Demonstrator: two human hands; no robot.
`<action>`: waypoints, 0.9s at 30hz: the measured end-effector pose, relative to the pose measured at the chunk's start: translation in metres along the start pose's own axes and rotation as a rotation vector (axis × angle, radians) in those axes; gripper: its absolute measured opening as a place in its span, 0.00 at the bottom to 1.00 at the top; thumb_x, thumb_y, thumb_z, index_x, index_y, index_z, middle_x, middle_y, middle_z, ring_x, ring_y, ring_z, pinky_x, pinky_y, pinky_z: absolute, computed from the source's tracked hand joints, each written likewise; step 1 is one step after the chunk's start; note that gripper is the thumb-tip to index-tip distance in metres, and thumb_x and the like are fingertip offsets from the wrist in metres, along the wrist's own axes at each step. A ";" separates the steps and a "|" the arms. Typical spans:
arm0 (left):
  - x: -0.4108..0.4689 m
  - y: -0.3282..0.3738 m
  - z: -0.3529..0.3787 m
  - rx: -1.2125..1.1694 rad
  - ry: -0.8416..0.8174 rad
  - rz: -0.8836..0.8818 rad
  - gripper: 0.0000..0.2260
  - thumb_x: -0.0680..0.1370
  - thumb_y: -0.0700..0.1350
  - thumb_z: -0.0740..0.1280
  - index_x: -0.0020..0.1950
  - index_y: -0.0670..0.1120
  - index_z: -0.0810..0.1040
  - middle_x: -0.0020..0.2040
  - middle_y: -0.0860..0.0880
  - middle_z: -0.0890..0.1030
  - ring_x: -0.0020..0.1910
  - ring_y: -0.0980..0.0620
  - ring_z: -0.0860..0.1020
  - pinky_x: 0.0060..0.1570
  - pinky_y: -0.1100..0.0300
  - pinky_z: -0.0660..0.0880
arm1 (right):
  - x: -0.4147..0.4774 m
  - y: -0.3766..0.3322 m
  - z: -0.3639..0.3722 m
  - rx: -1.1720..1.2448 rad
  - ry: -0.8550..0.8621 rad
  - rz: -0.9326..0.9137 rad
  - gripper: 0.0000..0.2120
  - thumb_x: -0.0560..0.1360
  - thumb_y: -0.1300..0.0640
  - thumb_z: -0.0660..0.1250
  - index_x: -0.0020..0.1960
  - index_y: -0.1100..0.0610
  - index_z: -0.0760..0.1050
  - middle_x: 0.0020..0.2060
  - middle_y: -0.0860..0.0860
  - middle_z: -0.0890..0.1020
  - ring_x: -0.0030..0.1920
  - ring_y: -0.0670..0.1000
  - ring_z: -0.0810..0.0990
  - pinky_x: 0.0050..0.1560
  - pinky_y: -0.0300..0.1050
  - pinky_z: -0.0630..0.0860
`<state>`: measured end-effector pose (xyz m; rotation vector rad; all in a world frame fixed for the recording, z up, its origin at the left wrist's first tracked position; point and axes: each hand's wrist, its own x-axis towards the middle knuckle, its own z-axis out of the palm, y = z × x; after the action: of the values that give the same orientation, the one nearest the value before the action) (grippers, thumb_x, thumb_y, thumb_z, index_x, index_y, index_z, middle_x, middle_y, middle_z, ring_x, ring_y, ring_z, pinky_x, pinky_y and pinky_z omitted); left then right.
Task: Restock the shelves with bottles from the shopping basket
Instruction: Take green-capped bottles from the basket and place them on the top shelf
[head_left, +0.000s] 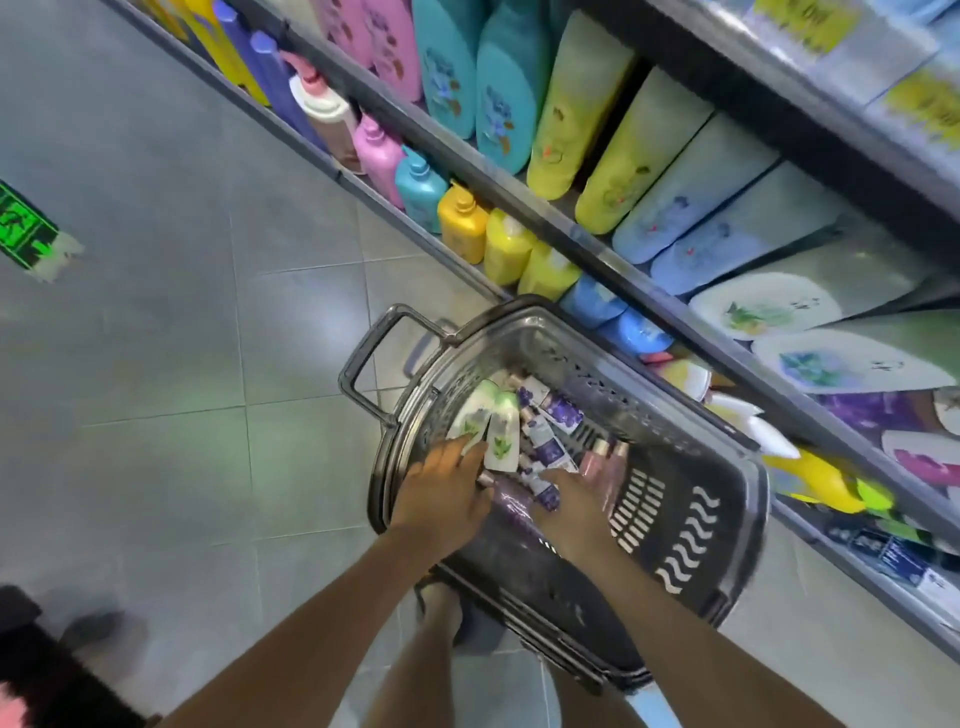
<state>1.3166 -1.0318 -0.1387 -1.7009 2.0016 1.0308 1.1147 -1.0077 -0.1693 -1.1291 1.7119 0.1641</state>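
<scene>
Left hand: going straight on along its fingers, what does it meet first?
The white, green-leaf bottles in the basket; the fingertips of the left hand seem already at them, though depth is unclear.

The basket (691, 525) stands on the floor (182, 364), just beside the shelves (571, 226) at its right. In its far end lie small bottles (501, 431); bigger bottles (576, 104) stand on the shelves.

Grey tiled floor (156, 364) with a green sticker (23, 228) runs beside metal shelves (571, 224).
</scene>
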 end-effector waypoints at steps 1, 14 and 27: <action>0.008 -0.004 0.009 -0.017 -0.008 -0.008 0.28 0.83 0.58 0.58 0.81 0.53 0.58 0.79 0.50 0.64 0.77 0.47 0.64 0.73 0.47 0.67 | 0.017 0.004 0.009 0.017 -0.005 0.011 0.24 0.77 0.48 0.72 0.71 0.55 0.74 0.63 0.52 0.79 0.65 0.54 0.77 0.58 0.39 0.69; 0.029 -0.028 0.069 0.013 0.204 0.028 0.25 0.79 0.52 0.66 0.77 0.51 0.69 0.72 0.52 0.74 0.74 0.50 0.70 0.68 0.49 0.74 | 0.211 0.051 0.113 0.112 -0.028 0.171 0.14 0.77 0.52 0.68 0.57 0.60 0.79 0.51 0.57 0.83 0.54 0.58 0.83 0.44 0.44 0.69; 0.029 -0.027 0.070 0.041 0.224 0.035 0.23 0.79 0.52 0.65 0.75 0.51 0.70 0.72 0.52 0.75 0.75 0.50 0.69 0.69 0.48 0.73 | 0.240 0.048 0.138 0.283 0.146 0.272 0.18 0.73 0.52 0.76 0.56 0.62 0.81 0.52 0.59 0.84 0.50 0.58 0.83 0.45 0.44 0.74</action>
<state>1.3204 -1.0047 -0.2147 -1.8359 2.1792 0.8351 1.1655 -1.0454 -0.4430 -0.7135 1.9445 0.0059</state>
